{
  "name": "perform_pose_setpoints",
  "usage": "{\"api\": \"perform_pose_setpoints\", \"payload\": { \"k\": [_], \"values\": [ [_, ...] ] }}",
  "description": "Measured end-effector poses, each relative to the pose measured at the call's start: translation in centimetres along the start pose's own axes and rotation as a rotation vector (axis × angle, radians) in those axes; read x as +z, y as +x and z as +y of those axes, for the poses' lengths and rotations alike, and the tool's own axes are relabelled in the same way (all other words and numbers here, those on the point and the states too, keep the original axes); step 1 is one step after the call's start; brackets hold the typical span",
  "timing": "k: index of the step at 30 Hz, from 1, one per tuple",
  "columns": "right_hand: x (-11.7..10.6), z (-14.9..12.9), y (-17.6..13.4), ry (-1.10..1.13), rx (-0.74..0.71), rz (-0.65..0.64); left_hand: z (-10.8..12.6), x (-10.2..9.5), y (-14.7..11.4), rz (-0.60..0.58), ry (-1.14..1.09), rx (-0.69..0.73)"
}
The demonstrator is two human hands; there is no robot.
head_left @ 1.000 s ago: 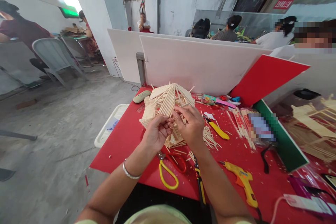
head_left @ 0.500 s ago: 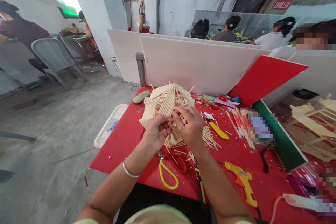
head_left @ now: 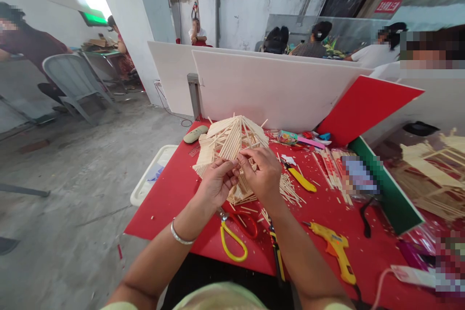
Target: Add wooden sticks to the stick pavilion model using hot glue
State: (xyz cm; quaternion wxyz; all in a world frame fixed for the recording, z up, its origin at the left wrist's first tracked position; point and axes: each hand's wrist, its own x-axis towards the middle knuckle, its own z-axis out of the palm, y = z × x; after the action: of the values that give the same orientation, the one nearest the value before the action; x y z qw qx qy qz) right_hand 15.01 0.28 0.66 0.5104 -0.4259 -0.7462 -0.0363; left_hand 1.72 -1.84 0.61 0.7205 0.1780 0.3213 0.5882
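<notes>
A model building (head_left: 232,140) made of pale wooden sticks stands on the red table, its slanted stick roof rising just beyond my fingers. My left hand (head_left: 220,181) is closed in a pinch at the roof's lower front edge. My right hand (head_left: 262,172) pinches at the same edge, its fingertips meeting those of the left. Whatever lies between the fingers is too small and covered to make out. Loose cut sticks (head_left: 290,191) lie to the right of the model. Below my hands are scissors (head_left: 234,242) with yellow and red handles.
On the red table (head_left: 170,203) lie yellow-handled pliers (head_left: 301,178), black-and-yellow pliers (head_left: 276,256), a yellow glue gun (head_left: 336,249), bundled sticks (head_left: 330,169) and a beige oval case (head_left: 195,134). White boards (head_left: 269,87) stand behind. Another stick model (head_left: 432,174) is at the right. Several people sit farther off.
Hardly anything differs. Both hands keep their pinch at the roof edge, with only slight finger shifts; the view has moved very little.
</notes>
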Motion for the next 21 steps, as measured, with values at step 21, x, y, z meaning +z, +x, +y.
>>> {"api": "perform_pose_setpoints", "payload": {
  "k": [21],
  "values": [
    [-15.2, 8.3, -20.2, -0.791, 0.734, -0.188, -0.8, 0.3, 0.6, -0.003, 0.15, 0.093]
  ]
}}
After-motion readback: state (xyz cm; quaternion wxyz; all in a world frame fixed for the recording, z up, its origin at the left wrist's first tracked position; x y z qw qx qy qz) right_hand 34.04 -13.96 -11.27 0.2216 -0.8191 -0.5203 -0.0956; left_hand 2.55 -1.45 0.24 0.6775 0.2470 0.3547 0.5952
